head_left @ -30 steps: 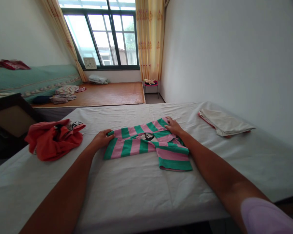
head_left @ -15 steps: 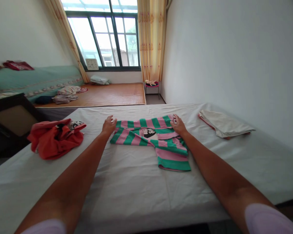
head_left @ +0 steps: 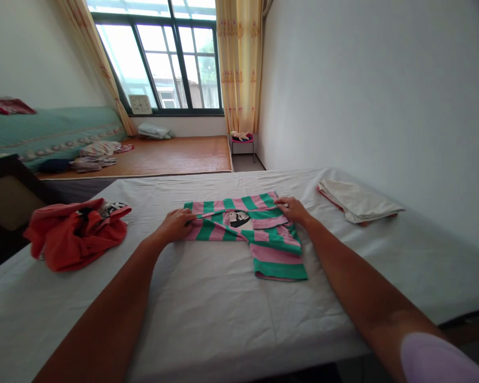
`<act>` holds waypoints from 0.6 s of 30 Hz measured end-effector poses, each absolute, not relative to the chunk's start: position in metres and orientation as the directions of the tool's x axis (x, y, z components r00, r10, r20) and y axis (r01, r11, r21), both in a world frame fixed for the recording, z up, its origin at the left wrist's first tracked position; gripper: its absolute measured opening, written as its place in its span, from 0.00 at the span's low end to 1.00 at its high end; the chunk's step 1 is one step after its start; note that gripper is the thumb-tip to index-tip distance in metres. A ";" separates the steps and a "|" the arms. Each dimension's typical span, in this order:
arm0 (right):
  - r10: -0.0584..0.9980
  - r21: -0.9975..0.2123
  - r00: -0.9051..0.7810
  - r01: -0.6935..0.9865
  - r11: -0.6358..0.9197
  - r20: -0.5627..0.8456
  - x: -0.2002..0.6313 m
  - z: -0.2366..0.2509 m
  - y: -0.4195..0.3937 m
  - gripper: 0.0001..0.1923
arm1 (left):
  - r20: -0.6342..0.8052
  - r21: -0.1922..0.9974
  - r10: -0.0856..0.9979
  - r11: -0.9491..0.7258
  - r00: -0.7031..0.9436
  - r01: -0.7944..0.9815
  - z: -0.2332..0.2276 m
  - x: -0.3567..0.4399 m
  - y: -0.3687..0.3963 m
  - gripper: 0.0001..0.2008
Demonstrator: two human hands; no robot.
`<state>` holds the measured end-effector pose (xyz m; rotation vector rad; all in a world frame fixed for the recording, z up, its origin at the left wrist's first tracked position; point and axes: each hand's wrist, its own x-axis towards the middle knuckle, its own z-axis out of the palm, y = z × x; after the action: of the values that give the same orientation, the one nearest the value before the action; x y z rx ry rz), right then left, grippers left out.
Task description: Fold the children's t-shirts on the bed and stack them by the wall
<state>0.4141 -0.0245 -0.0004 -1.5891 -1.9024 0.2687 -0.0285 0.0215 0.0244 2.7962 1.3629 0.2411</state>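
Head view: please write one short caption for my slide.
Both hands, left and right, rest on a pink-green striped shirt on a white bed.

Single view, head-worn camera: looks forward and down from the near edge of the bed, close over both forearms, facing the far window; wall along its right. No second view.

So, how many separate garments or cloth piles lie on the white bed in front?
3. The striped shirt in the middle under both hands, the red clothes pile at the left, and the folded cream cloth at the right by the wall. The piles may hide more pieces.
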 end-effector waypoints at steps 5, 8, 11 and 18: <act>0.925 -0.679 -0.367 0.655 0.331 0.097 0.406 0.016 -0.037 0.20 | -0.165 0.427 0.620 -0.655 0.767 0.623 0.055 -0.046 0.010 0.13; 0.859 -0.564 -0.510 0.695 0.446 0.050 0.386 0.022 -0.044 0.19 | -0.206 0.541 0.619 -0.573 0.758 0.616 0.060 -0.047 0.004 0.17; 0.838 -0.408 -0.541 0.750 0.521 0.076 0.376 0.023 -0.047 0.17 | -0.193 0.548 0.685 -0.519 0.703 0.656 0.056 -0.042 0.001 0.20; 0.864 -0.239 -0.501 0.835 0.496 0.043 0.400 0.022 -0.049 0.26 | -0.183 0.555 0.695 -0.511 0.695 0.657 0.044 -0.041 0.006 0.19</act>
<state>0.3996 -0.0490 0.0222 -1.4759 -2.5786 0.2799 -0.0410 0.0059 0.0438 2.2998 1.0306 0.0836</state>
